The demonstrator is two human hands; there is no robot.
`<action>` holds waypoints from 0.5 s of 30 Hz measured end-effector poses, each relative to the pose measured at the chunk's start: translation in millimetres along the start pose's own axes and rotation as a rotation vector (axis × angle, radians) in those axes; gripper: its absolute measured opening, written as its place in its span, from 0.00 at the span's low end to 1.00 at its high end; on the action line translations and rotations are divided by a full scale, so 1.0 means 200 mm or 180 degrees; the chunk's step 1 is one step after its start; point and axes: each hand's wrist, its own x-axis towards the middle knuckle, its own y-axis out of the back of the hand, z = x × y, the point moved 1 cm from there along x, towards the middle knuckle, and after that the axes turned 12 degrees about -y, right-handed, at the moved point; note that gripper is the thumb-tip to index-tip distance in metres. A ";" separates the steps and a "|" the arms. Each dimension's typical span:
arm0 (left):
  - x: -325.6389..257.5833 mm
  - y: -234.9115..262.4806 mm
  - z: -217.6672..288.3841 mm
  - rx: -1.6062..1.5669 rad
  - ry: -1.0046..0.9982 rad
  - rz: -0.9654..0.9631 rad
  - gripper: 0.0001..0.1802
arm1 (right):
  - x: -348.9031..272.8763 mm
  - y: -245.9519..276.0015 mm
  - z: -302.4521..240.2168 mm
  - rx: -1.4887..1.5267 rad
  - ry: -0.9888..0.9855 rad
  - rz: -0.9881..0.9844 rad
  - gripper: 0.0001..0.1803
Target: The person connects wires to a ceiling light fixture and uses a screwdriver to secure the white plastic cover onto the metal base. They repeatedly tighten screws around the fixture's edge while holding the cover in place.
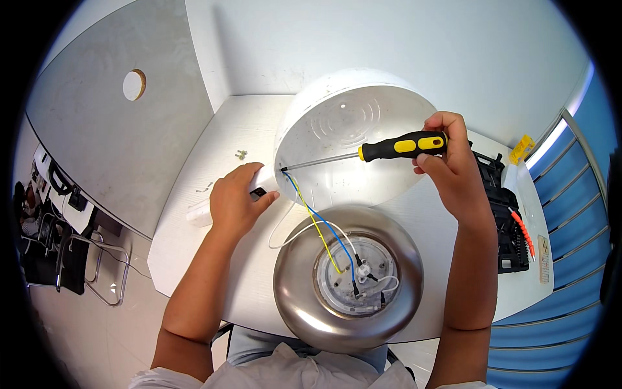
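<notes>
My right hand (453, 168) grips a black and yellow screwdriver (403, 146), its shaft pointing left with the tip just inside the rim of a white, bowl-shaped kettle shell (346, 129). The shell lies tipped, its hollow side toward me. My left hand (234, 200) is closed around the shell's white handle (199, 214), thumb beside a small black part. Blue, white and yellow-green wires (317, 223) run from the shell near the tip to an upturned stainless steel pot (295, 279). Its round base (343, 288) carries the wire connectors.
Small screws (241, 155) lie on the white table (223, 129) beyond my left hand. At the right stand an open black tool case (495, 194), an orange flexible shaft (523, 233) and a yellow packet (521, 149). A metal railing (573, 188) borders that side; a grey panel (129, 142) stands left.
</notes>
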 end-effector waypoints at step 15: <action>0.00 0.00 0.00 0.0039 -0.0032 -0.0002 0.28 | 0.01 -0.02 0.00 0.0050 -0.0145 0.0189 0.19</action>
